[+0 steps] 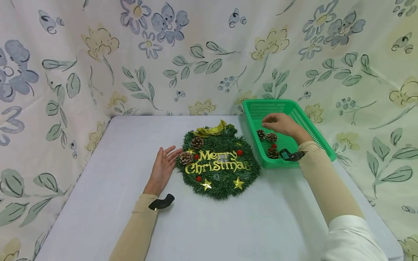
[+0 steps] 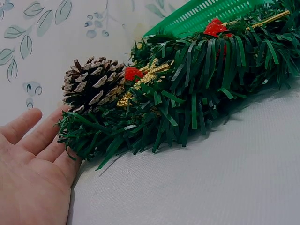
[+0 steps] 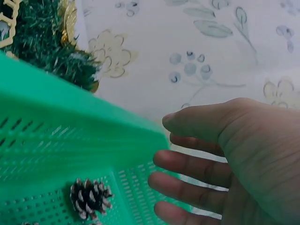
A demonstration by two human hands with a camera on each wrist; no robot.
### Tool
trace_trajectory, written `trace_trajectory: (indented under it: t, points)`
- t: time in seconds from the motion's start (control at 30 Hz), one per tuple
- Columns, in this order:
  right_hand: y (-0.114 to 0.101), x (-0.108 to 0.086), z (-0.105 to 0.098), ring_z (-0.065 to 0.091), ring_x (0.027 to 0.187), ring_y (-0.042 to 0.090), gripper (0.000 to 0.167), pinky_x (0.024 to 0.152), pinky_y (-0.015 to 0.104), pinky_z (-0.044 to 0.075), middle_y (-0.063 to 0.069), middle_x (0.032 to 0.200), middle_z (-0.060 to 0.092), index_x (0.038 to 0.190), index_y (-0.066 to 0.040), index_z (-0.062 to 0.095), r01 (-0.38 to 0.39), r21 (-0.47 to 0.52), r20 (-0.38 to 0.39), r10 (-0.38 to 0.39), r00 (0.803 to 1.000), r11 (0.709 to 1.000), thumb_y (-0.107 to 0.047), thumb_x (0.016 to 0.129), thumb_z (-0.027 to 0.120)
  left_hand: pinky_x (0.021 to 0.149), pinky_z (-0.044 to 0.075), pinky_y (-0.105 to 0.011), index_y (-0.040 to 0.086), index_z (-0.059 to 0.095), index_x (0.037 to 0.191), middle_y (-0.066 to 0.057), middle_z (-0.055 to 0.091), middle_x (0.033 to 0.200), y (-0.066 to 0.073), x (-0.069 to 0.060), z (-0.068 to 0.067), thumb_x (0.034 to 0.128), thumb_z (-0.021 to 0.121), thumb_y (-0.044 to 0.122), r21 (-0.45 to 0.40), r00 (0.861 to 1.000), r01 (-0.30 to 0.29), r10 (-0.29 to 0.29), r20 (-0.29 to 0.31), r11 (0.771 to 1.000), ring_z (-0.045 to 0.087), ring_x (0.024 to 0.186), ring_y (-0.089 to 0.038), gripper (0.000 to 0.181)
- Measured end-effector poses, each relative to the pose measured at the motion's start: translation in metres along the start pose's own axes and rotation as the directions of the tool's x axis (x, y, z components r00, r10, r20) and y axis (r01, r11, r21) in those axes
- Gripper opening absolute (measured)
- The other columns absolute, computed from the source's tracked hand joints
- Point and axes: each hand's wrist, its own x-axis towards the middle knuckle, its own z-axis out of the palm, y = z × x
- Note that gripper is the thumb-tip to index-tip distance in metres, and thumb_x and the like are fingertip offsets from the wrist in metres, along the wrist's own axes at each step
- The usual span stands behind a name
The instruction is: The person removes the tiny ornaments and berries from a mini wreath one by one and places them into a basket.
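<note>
A green Christmas wreath (image 1: 225,183) lies on the table with gold "Merry Christmas" lettering (image 1: 215,161) across it. Two pine cones sit at its left side, one of them the lower pine cone (image 1: 186,158). My left hand (image 1: 163,166) is palm up with fingers extended, its fingertips touching or just under the wreath's left edge; the left wrist view shows those fingers (image 2: 47,131) by the fringe. Above the green basket (image 1: 251,123), my right hand (image 1: 281,123) hangs with fingers loosely bent. Nothing shows between its thumb and fingers (image 3: 192,161). Beneath it a pine cone (image 3: 89,198) lies in the basket.
The basket also holds other pine cones, such as the front one (image 1: 273,153), and a red berry (image 1: 274,146). A gold ribbon (image 1: 210,130) tops the wreath, and gold stars (image 1: 238,183) dot its lower part. Floral cloth (image 1: 202,72) hangs behind the white table (image 1: 209,232).
</note>
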Motion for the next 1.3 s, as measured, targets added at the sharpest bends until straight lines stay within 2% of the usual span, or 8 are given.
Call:
trace_trajectory:
  t: [0.17, 0.3, 0.47, 0.6, 0.77, 1.03, 1.2, 1.3]
  points:
    - [-0.014, -0.001, -0.002, 0.054, 0.128, 0.040, 0.045, 0.102, 0.059, 0.047, 0.021, 0.139, 0.058, 0.139, -0.006, 0.058, 0.025, -0.021, -0.009, -0.025, 1.000, 0.999, -0.036, 0.105, 0.056, 0.131, 0.003, -0.046, 0.005, 0.015, 0.162, -0.022, 0.031, 0.164, -0.001, 0.000, -0.001, 0.1092, 0.016, 0.057, -0.006, 1.000, -0.004, 0.004, 0.004, 1.000, 0.022, 0.157, -0.028, 0.074]
    - [-0.027, -0.003, -0.002, 0.055, 0.127, 0.038, 0.043, 0.101, 0.057, 0.048, 0.019, 0.137, 0.060, 0.138, -0.007, 0.058, 0.038, -0.007, -0.006, -0.038, 0.999, 0.999, -0.035, 0.105, 0.057, 0.131, 0.003, -0.046, 0.005, 0.015, 0.162, -0.022, 0.032, 0.164, -0.002, 0.000, -0.001, 0.1093, 0.015, 0.056, -0.007, 1.000, -0.005, 0.005, 0.001, 1.000, 0.023, 0.157, -0.028, 0.073]
    - [-0.038, -0.005, 0.002, 0.061, 0.116, 0.033, 0.043, 0.094, 0.051, 0.053, 0.018, 0.135, 0.061, 0.138, -0.006, 0.058, 0.067, 0.000, 0.006, -0.067, 0.998, 0.998, -0.034, 0.104, 0.058, 0.131, 0.004, -0.045, 0.005, 0.015, 0.162, -0.021, 0.032, 0.164, -0.003, 0.000, -0.001, 0.1077, 0.019, 0.060, -0.005, 1.000, -0.003, 0.003, -0.003, 1.000, 0.024, 0.156, -0.028, 0.077]
    - [-0.043, -0.005, 0.005, 0.064, 0.107, 0.031, 0.043, 0.088, 0.048, 0.055, 0.018, 0.134, 0.062, 0.138, -0.006, 0.058, 0.083, -0.001, 0.015, -0.083, 0.996, 0.997, -0.033, 0.105, 0.058, 0.131, 0.004, -0.046, 0.005, 0.015, 0.162, -0.021, 0.032, 0.164, -0.003, 0.000, -0.001, 0.1082, 0.017, 0.059, -0.004, 1.000, -0.003, 0.003, -0.001, 1.000, 0.024, 0.156, -0.028, 0.076]
    - [-0.050, -0.005, 0.007, 0.064, 0.108, 0.030, 0.039, 0.086, 0.047, 0.054, 0.016, 0.133, 0.063, 0.136, -0.010, 0.060, 0.099, -0.012, 0.003, -0.099, 0.995, 0.995, -0.033, 0.104, 0.058, 0.131, 0.004, -0.046, 0.006, 0.015, 0.162, -0.021, 0.032, 0.164, -0.004, 0.000, -0.002, 0.1073, 0.019, 0.061, -0.001, 1.000, 0.002, -0.002, -0.003, 1.000, 0.024, 0.156, -0.028, 0.078]
    - [-0.056, -0.003, 0.012, 0.065, 0.102, 0.028, 0.038, 0.085, 0.046, 0.055, 0.016, 0.132, 0.063, 0.136, -0.010, 0.060, 0.110, 0.011, 0.000, -0.110, 0.994, 0.994, -0.032, 0.104, 0.059, 0.131, 0.004, -0.045, 0.005, 0.016, 0.162, -0.021, 0.032, 0.164, -0.003, 0.000, -0.002, 0.1112, 0.011, 0.050, -0.009, 1.000, 0.000, 0.000, -0.005, 1.000, 0.024, 0.156, -0.028, 0.068]
    - [-0.055, -0.001, 0.015, 0.065, 0.086, 0.025, 0.038, 0.073, 0.038, 0.057, 0.016, 0.132, 0.063, 0.135, -0.011, 0.060, 0.109, 0.038, 0.014, -0.109, 0.994, 0.993, -0.031, 0.104, 0.059, 0.131, 0.004, -0.046, 0.005, 0.017, 0.161, -0.021, 0.033, 0.163, -0.003, 0.001, -0.002, 0.1096, 0.016, 0.056, -0.013, 1.000, -0.002, 0.002, -0.008, 1.000, 0.025, 0.156, -0.028, 0.072]
    - [-0.055, 0.000, 0.016, 0.066, 0.083, 0.028, 0.037, 0.068, 0.037, 0.057, 0.016, 0.133, 0.062, 0.135, -0.011, 0.060, 0.110, 0.050, 0.020, -0.111, 0.994, 0.993, -0.030, 0.104, 0.060, 0.131, 0.004, -0.045, 0.005, 0.017, 0.161, -0.022, 0.033, 0.163, -0.003, 0.001, -0.001, 0.1084, 0.019, 0.059, -0.015, 1.000, -0.008, 0.008, -0.004, 1.000, 0.025, 0.156, -0.028, 0.075]
